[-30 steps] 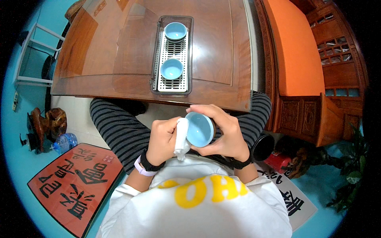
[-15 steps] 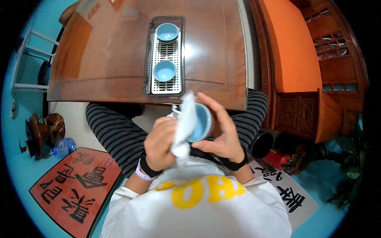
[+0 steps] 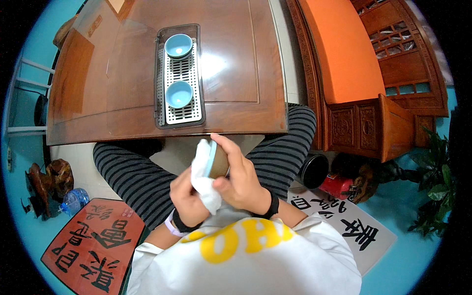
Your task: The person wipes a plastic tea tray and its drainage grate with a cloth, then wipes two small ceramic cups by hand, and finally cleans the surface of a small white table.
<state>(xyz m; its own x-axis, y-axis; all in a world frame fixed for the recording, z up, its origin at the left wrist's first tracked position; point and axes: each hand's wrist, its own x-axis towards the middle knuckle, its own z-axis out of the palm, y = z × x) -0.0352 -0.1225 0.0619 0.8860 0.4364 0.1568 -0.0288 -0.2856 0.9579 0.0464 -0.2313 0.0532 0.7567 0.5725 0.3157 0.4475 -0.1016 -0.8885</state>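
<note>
Over my lap, just off the table's front edge, my right hand [image 3: 244, 186] is closed round a small cup [image 3: 220, 163] with a brown outside and a light blue rim. The cup is tipped so that its mouth faces left. A white cloth [image 3: 200, 172] covers that mouth, and my left hand [image 3: 185, 195] grips it, partly inside or behind its folds. The cup's inside is hidden by the cloth. Two places on the slotted tray [image 3: 184, 117] hold light blue cups: a far cup [image 3: 178, 45], seemingly stacked on another, and a nearer cup [image 3: 179, 94].
The tray lies on a brown wooden table [image 3: 236, 115] with a glossy top. To the right stands a carved wooden seat with an orange cushion [image 3: 339, 49]. A red sign [image 3: 93, 241] and a white sign [image 3: 366, 243] with black writing lie at the lower sides. A clear blue bottle [image 3: 75, 201] is at left.
My hands have turned the cup so its mouth faces the cloth, hiding the inside that showed before. The cloth now presses against the rim. The whole view has shifted a little.
</note>
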